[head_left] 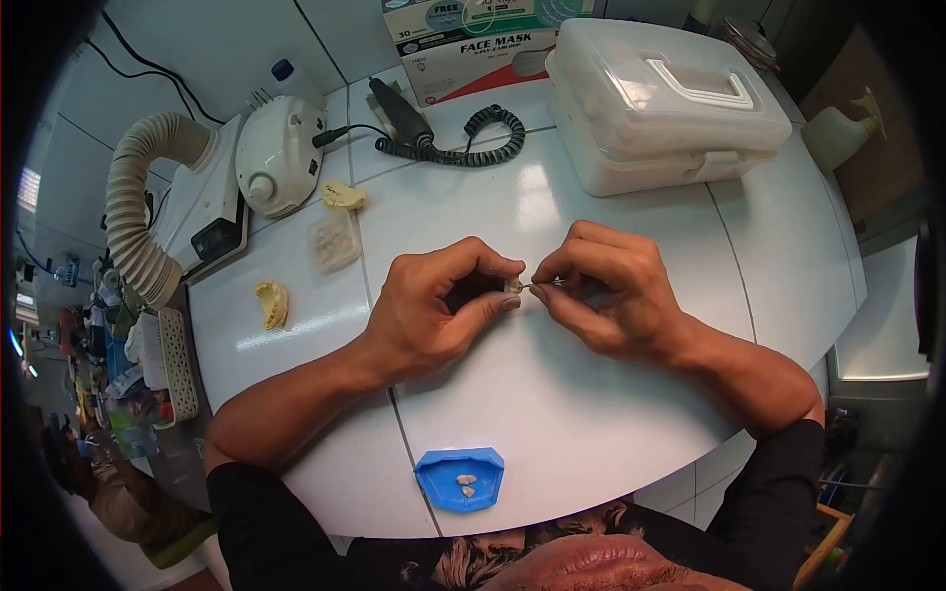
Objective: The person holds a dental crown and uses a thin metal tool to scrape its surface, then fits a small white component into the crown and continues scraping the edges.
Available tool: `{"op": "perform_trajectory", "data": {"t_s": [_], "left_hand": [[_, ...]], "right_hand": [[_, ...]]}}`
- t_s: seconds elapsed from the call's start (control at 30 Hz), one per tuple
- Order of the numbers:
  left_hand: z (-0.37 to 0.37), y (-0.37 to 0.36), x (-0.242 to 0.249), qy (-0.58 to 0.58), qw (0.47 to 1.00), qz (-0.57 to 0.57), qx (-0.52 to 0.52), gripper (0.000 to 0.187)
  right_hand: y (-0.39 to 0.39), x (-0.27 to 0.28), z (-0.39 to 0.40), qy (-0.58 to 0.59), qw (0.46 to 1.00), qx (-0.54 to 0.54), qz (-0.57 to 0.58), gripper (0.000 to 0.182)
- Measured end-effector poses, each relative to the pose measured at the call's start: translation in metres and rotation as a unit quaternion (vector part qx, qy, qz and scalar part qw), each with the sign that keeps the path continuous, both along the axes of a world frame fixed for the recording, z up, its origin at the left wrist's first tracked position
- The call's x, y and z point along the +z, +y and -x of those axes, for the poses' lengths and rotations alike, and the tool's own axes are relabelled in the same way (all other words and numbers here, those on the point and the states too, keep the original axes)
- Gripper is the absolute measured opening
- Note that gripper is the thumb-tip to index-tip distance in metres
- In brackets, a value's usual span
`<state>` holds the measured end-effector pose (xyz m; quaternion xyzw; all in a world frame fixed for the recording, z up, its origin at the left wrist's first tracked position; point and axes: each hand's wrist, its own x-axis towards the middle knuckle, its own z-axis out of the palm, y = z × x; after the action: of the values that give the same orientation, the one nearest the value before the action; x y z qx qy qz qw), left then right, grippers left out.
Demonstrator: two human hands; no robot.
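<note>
Above the middle of the white tabletop, my left hand (426,300) pinches a small cream-coloured piece (513,284) between thumb and fingertips. It looks like a dental piece, but its exact shape is mostly covered. Facing it from the right, my right hand (619,291) is closed around a thin metal tool (528,286), whose tip reaches the piece or very near it. Most of the tool is hidden by my fingers. Close to the front edge lies a blue tray (459,500) holding small pinkish-white pieces (466,480).
Yellowish dental casts (270,305) and a small clear box (333,242) lie to the left. Behind them stand a white control unit (279,163), a corded black handpiece (399,113) and a ribbed hose (138,197). A face mask box (483,64) and a lidded plastic case (670,108) occupy the back.
</note>
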<state>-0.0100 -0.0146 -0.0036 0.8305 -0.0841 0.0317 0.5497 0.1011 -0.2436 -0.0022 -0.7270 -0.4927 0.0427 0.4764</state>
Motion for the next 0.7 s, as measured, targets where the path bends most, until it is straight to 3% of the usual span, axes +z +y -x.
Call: {"op": "perform_trajectory", "data": {"t_s": [0.7], "left_hand": [[-0.0004,0.0007,-0.0028,0.012,1.0,0.012,-0.005,0.022]], "right_hand": [[-0.001,0.0008,0.0006,-0.01,1.0,0.019,0.02,0.004]]}}
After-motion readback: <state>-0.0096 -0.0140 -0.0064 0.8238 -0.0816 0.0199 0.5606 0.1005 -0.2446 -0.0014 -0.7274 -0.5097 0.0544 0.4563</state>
